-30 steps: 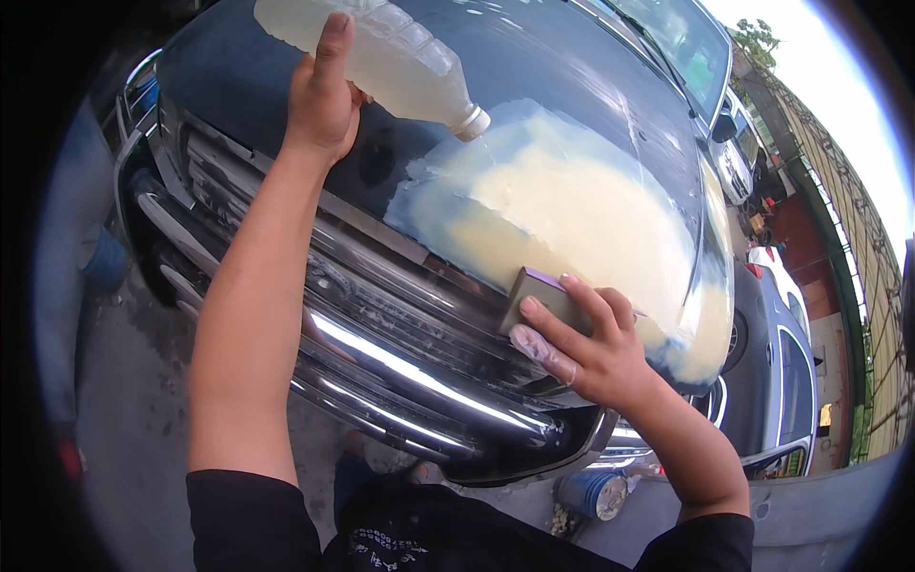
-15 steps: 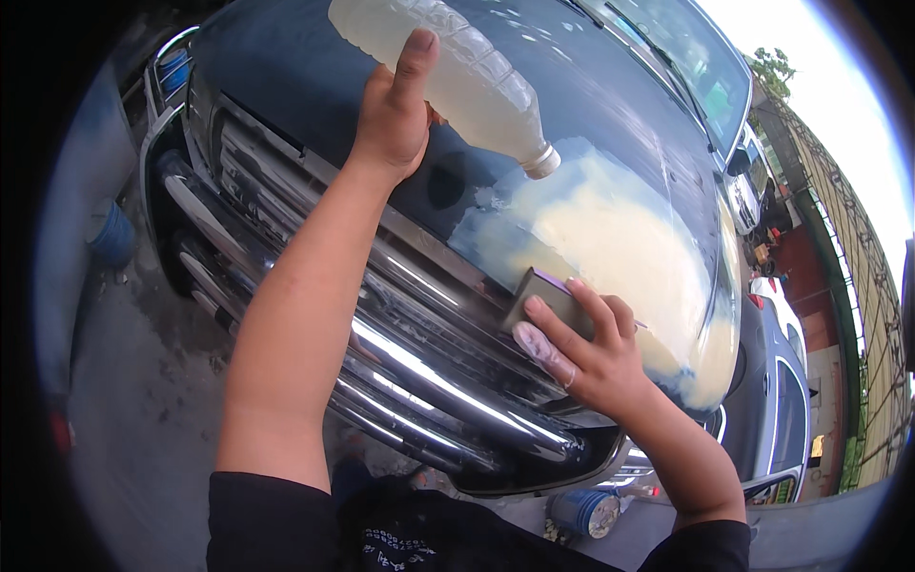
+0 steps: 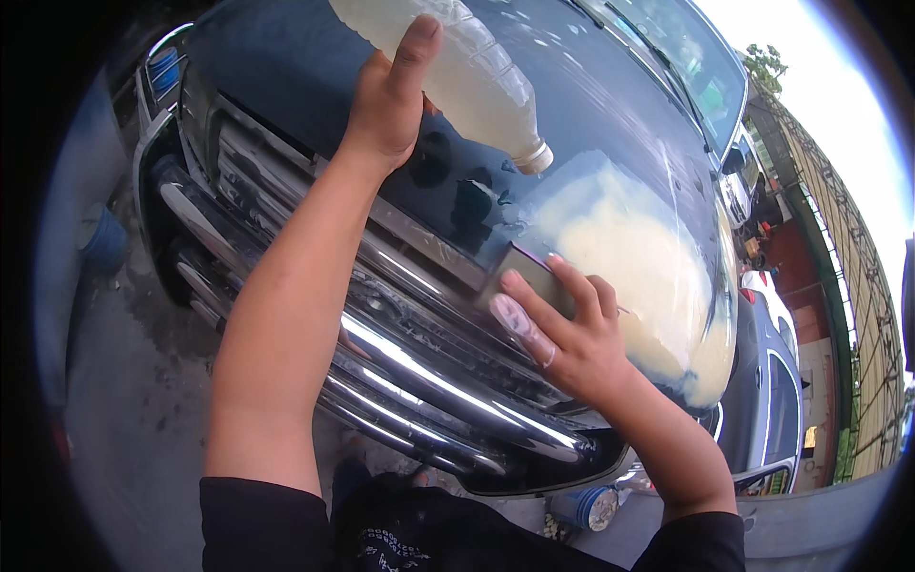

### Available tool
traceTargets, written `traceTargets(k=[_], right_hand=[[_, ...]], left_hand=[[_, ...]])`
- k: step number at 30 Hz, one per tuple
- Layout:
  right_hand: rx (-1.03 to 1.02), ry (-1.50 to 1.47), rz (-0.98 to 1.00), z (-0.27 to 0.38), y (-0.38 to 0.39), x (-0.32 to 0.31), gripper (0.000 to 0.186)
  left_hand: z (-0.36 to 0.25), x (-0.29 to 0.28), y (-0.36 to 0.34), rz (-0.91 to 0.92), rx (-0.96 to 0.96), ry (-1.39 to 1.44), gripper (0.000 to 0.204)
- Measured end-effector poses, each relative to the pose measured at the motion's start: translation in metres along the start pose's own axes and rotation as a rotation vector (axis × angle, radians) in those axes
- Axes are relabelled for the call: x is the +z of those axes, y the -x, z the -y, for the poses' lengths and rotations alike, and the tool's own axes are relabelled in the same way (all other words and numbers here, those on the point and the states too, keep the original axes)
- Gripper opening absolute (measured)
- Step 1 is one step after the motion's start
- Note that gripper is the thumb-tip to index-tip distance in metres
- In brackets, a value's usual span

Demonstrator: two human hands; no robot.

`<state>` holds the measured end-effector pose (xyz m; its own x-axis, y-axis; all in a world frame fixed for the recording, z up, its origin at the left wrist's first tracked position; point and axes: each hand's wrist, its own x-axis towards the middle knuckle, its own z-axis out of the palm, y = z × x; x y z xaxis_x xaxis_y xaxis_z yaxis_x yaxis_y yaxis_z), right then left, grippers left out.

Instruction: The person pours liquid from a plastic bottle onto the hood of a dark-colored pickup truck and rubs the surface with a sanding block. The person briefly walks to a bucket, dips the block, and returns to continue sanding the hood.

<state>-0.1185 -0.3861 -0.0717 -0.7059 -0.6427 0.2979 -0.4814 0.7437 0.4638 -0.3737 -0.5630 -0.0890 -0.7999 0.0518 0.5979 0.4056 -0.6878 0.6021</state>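
My left hand (image 3: 386, 110) grips a clear plastic bottle (image 3: 486, 100) of cloudy liquid, tilted cap-down above the car's dark hood (image 3: 276, 71). Dark wet streaks and drops (image 3: 472, 205) show on the hood below the cap, beside a cream filler patch (image 3: 639, 267) with pale blue-grey edges. My right hand (image 3: 567, 334) holds a grey-olive block (image 3: 507, 267) with a purple edge against the hood's front, at the patch's lower left. Its thumb has a translucent wrap.
A chrome bumper guard (image 3: 448, 396) runs below the hood. A blue bucket (image 3: 100, 238) stands left, another (image 3: 596, 505) lower right. Other parked vehicles (image 3: 767, 381), a red wall (image 3: 810, 305) and a tree (image 3: 762, 67) are on the right. My feet show below.
My left hand and bottle have shifted right in view. My right hand and block have moved left and slightly up. Dark wet streaks have appeared on the hood beneath the cap.
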Motion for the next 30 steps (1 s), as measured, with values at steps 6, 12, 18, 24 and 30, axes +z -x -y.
traceTargets(k=[6, 12, 18, 24, 30], right_hand=[[0.076, -0.037, -0.081, 0.007, -0.05, 0.015, 0.052], [0.1, 0.042, -0.004, 0.006, 0.021, -0.003, 0.06], [0.163, 0.078, -0.095, 0.017, -0.072, 0.02, 0.049], [0.259, 0.116, -0.024, 0.03, 0.013, 0.003, 0.056], [0.257, 0.094, -0.077, 0.035, -0.054, 0.018, 0.05]], left_hand=[[-0.009, -0.004, 0.003, -0.003, -0.061, 0.06, 0.061], [-0.006, 0.003, 0.006, -0.065, -0.012, 0.047, 0.066], [-0.004, -0.011, 0.006, 0.006, -0.12, 0.114, 0.069], [-0.003, -0.002, 0.008, -0.062, -0.062, 0.267, 0.062], [-0.001, -0.01, 0.007, 0.041, -0.091, 0.132, 0.07]])
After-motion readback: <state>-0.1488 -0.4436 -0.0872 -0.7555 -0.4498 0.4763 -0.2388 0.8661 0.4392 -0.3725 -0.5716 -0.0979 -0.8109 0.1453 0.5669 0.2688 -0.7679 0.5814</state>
